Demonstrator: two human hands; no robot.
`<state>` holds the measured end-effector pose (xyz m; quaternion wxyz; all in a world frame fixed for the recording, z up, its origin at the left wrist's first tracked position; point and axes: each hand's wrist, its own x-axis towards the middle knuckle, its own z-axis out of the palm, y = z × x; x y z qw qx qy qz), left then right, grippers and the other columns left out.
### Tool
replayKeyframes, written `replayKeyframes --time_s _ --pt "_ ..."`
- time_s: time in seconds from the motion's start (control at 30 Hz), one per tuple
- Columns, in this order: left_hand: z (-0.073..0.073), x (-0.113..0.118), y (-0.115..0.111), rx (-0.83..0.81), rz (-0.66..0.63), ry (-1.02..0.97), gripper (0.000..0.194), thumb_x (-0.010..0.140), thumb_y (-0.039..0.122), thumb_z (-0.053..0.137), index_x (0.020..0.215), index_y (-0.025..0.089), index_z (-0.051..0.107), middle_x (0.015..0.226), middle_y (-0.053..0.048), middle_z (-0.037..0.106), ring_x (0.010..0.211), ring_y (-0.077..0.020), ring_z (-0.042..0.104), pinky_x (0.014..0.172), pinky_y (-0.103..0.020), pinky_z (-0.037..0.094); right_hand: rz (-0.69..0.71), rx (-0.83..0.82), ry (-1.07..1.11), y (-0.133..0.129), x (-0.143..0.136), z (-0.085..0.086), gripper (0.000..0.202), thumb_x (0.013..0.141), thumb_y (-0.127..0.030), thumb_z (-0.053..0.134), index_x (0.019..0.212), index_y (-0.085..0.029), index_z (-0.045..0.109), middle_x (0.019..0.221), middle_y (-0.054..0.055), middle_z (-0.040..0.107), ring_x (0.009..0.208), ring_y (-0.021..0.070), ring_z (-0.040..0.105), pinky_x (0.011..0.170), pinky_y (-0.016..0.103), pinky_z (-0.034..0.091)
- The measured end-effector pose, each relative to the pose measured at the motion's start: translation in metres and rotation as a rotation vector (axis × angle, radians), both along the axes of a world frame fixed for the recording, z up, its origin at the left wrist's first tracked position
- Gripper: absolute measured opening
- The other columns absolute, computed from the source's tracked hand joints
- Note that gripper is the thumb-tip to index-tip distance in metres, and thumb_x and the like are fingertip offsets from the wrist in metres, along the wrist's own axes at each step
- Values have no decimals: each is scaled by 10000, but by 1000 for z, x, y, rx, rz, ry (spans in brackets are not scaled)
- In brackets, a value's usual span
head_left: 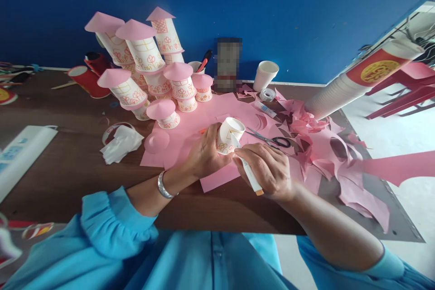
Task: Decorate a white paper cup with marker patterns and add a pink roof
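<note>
Small white flower-patterned paper cup [223, 139] pinched in my left hand [208, 150] over pink sheets, slim white orange-ended marker [250, 176] pinched in my right hand [268, 167], angled in from five o'clock; curved wall wants firm bracing, light strokes.

wearer: bright-blue cloth garment [183, 258] | front: vertical seam [212, 258]; small blue round button [219, 254] | left sleeve [105, 226]: puffed; gathered folds; smooth wide cuff | right sleeve [390, 265]: same blue; smooth cuff band; gathers beyond | left wrist: shiny patterned silver-coloured bracelet [164, 185] | left hand [211, 152], right hand [268, 170]: bare
</note>
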<state>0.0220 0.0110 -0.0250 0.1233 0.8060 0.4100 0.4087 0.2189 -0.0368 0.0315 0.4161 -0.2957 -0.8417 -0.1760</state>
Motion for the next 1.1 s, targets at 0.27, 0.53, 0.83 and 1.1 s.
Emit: replayKeyframes --time_s 0.27,0.53,0.83,1.1 --pt "0 0 0 22 -7 11 500 859 307 742 1294 223 510 1148 -113 713 1034 -305 751 876 -447 653 -20 -18 -10 -1 1 -2 242 999 -95 680 1222 -170 629 892 51 778 732 186 739 652 317 591" --pt "0 1 0 13 8 8 513 855 332 751 1297 236 507 1147 -102 717 999 -290 757 846 -430 655 -12 -20 -6 0 1 0 264 991 -87 672 1236 -170 618 891 57 779 732 193 743 645 317 587" --pt "-3 1 0 -14 13 -14 507 847 329 748 1283 230 509 1142 -109 717 976 -284 750 823 -426 650 -6 -8 -3 -1 -2 2 219 985 -76 678 1181 -159 625 859 53 781 706 190 734 611 320 581" --pt "-3 -2 1 -42 21 7 579 803 304 775 1306 222 500 1163 -105 715 1004 -292 751 815 -420 647 -6 4 2 -2 -5 3 174 974 -67 693 1100 -169 632 802 30 767 677 177 734 582 308 577"
